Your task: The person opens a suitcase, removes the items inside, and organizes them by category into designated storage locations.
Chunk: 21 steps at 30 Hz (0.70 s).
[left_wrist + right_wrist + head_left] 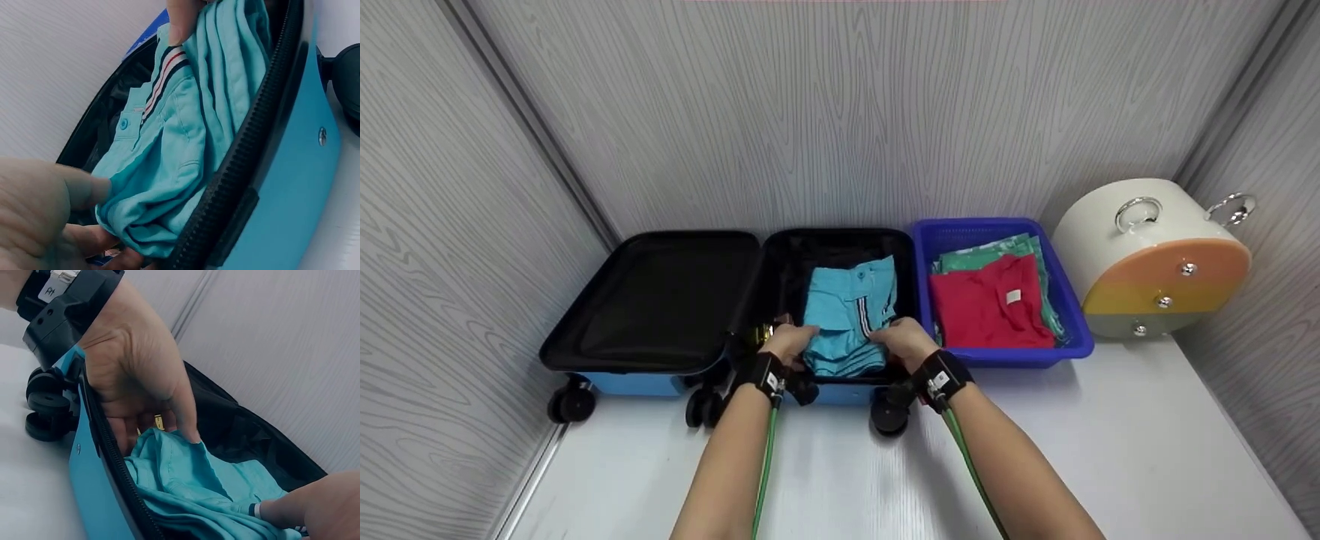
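Folded teal shorts (844,300) with a striped side band lie in the right half of an open blue suitcase (834,394). At the near left corner, my left hand (789,341) pinches the cloth, its thumb on top and its fingers down the side; the left wrist view shows this hand (39,208) close up. My right hand (907,341) grips the near right side, thumb on the cloth by the stripes, its other fingers mostly hidden. In the right wrist view, the teal cloth (185,478) is bunched in layers beside the zipper edge.
The suitcase's other half (652,300), black inside, lies open on the left. A blue basket (997,358) at the right holds a red garment (982,307) and green cloth (975,257). Beyond it stands a white, orange and yellow container (1125,232) with metal handles. A wall (847,112) rises behind.
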### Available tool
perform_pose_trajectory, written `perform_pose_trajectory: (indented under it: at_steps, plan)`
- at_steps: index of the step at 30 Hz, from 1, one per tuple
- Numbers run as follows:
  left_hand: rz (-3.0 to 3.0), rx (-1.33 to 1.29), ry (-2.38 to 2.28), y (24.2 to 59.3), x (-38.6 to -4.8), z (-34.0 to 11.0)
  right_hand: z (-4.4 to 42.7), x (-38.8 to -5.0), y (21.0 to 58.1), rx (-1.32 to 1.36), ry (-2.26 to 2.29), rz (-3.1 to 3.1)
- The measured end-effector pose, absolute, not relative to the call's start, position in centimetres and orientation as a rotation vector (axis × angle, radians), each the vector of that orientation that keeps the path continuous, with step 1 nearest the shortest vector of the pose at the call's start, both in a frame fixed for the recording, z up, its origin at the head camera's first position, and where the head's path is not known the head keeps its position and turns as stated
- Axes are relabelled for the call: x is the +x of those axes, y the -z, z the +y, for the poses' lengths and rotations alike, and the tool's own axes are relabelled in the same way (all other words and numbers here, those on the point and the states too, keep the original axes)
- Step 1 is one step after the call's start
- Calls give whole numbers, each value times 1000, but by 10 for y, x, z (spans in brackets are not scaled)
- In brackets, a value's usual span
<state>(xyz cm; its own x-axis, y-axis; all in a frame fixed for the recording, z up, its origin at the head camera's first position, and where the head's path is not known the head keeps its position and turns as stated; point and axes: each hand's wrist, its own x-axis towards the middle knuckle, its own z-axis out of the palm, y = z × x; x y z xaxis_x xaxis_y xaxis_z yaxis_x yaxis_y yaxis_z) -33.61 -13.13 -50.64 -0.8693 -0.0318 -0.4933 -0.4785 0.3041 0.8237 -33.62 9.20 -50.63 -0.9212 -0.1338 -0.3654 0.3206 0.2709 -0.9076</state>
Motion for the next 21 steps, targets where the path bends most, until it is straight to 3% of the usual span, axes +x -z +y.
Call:
perform_pose_trajectory:
  at_steps: [21]
  plan:
    - [2462, -402, -1639, 505, -330, -133, 87, -332, 507, 78, 1848, 2332]
